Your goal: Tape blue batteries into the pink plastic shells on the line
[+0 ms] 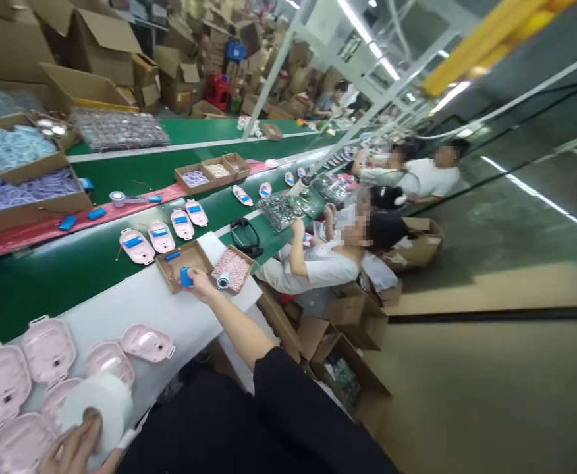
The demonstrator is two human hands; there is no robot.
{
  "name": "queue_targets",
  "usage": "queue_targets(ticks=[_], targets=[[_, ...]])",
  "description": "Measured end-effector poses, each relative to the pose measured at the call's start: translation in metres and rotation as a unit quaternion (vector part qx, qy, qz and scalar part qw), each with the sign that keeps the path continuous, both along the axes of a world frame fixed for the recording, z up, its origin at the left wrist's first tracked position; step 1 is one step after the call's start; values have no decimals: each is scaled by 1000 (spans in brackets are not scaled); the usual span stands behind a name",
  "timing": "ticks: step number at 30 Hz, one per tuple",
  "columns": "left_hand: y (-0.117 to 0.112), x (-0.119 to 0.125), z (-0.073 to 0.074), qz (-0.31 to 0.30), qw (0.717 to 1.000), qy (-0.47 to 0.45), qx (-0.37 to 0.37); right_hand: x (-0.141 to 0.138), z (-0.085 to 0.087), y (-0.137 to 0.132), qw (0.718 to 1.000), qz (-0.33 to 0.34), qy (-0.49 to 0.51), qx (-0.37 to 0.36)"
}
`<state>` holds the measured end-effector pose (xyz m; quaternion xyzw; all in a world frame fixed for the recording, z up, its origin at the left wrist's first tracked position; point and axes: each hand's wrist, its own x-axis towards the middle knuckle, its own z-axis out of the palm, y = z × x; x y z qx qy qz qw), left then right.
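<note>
At the lower left, my left hand (74, 451) grips a white roll (113, 401), with fingers at its core hole. Pink plastic shells (49, 349) lie around and partly under the roll on a white work surface (184, 336). My right arm reaches forward, and my right hand (202, 284) pinches a flat blue battery pack (186, 276) over a shallow cardboard box (170, 282). Another blue piece (172, 255) lies inside that box. Just right of my hand, a box of small pink parts (236, 263) holds a small white round item (223, 281).
On the green conveyor (91, 266) sit pink shells with blue packs (137, 245). Boxes of blue and purple rings (26, 187) stand at the left. A co-worker (318, 257) sits ahead on the right, near a tray of parts (288, 209). Open cartons (352, 316) stand below.
</note>
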<state>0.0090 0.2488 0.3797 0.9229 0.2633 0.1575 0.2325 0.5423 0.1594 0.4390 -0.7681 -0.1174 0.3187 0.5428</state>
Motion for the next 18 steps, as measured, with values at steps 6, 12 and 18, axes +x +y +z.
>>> queue_targets(ticks=[6, 12, 18], targets=[[-5, 92, 54, -113, 991, 45, 61, -144, 7, -31, 960, 99, 245, 86], [-25, 98, 73, -62, 982, 179, 12, -164, -18, -53, 952, 206, 199, 112], [-39, 77, 80, -43, 984, 172, -5, -189, -13, -35, 959, 263, 79, 69]])
